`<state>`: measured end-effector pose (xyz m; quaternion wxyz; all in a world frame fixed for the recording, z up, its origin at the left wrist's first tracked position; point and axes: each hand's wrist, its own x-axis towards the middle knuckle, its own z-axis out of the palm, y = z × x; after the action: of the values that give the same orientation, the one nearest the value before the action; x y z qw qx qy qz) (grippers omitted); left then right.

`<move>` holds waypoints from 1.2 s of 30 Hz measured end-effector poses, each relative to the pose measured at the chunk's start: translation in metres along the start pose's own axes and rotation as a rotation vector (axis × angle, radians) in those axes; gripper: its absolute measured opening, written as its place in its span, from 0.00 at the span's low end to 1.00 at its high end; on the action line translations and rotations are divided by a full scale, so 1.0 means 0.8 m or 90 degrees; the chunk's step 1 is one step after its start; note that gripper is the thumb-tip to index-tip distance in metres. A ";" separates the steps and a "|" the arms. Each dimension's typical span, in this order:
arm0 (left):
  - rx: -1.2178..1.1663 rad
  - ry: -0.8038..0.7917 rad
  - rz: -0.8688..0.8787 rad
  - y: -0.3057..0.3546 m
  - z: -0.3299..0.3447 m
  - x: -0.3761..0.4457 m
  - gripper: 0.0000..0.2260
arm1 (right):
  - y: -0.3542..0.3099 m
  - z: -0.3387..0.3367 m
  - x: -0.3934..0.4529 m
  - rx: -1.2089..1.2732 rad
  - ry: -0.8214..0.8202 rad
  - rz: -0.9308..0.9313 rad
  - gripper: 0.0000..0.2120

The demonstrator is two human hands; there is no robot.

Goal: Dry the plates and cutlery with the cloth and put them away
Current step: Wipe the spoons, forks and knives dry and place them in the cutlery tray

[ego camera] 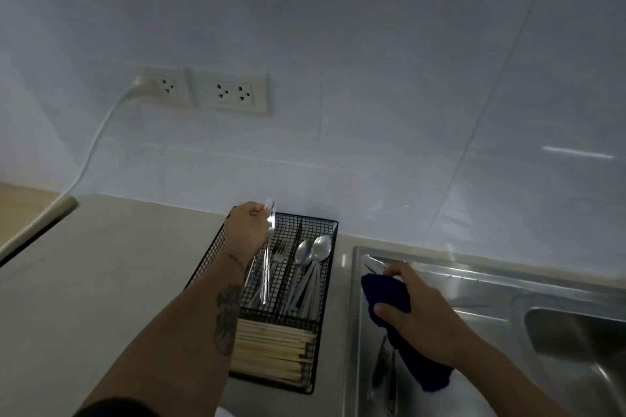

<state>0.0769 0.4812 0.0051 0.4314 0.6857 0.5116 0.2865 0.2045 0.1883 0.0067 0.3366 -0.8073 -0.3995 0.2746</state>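
A black wire cutlery basket (325, 267) sits on the pale worktop (111, 281), just left of the steel sink (508, 284). Over the basket's far left corner, the left hand (249, 230) holds its grip closed around a fork (270, 240), tines up, handle hanging into the left compartment beside other forks (280, 256). Spoons (315, 252) lie in the right compartment; wooden chopsticks (271, 354) fill the near one. Right of the basket, the right hand (420, 318) grips a dark blue cloth (389, 298) on the sink's drainer, where more cutlery (382, 369) lies. No writing is readable anywhere.
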 end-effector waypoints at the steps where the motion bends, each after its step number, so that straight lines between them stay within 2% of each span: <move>1: 0.025 -0.014 0.010 -0.010 0.011 0.012 0.07 | 0.006 -0.002 0.001 0.006 0.004 0.011 0.17; 4: 0.161 -0.075 0.040 -0.029 0.023 0.022 0.13 | 0.013 -0.005 -0.001 0.020 0.023 0.029 0.18; 6: 0.233 -0.113 0.067 -0.032 0.029 0.020 0.11 | 0.017 -0.007 -0.002 0.031 0.033 0.037 0.19; 9: 0.319 -0.118 0.099 -0.021 0.035 0.010 0.09 | 0.024 -0.015 -0.009 0.074 0.043 0.073 0.20; 13: 0.332 -0.124 0.179 0.003 0.047 -0.027 0.08 | 0.046 -0.035 -0.028 0.130 0.081 0.163 0.17; 16: 0.304 -0.208 0.231 0.020 0.063 -0.068 0.07 | 0.060 -0.054 -0.049 0.152 0.100 0.217 0.13; 21: 0.328 -0.298 0.280 0.025 0.115 -0.142 0.10 | 0.075 -0.084 -0.090 0.130 0.118 0.236 0.14; 25: 0.355 -0.362 0.274 0.019 0.157 -0.198 0.09 | 0.082 -0.098 -0.114 0.114 0.121 0.235 0.11; 28: 0.363 -0.363 0.249 0.009 0.183 -0.224 0.08 | 0.089 -0.101 -0.125 0.087 0.109 0.231 0.10; 33: 0.346 -0.299 0.244 0.014 0.213 -0.234 0.06 | 0.107 -0.107 -0.133 0.054 0.080 0.226 0.11; 36: 0.363 -0.283 0.274 0.017 0.229 -0.231 0.10 | 0.118 -0.113 -0.127 0.074 0.069 0.230 0.10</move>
<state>0.1783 0.2499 -0.0591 0.2547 0.9139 0.3100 0.0623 0.2579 0.0318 0.0088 0.3489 -0.8587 -0.2130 0.3092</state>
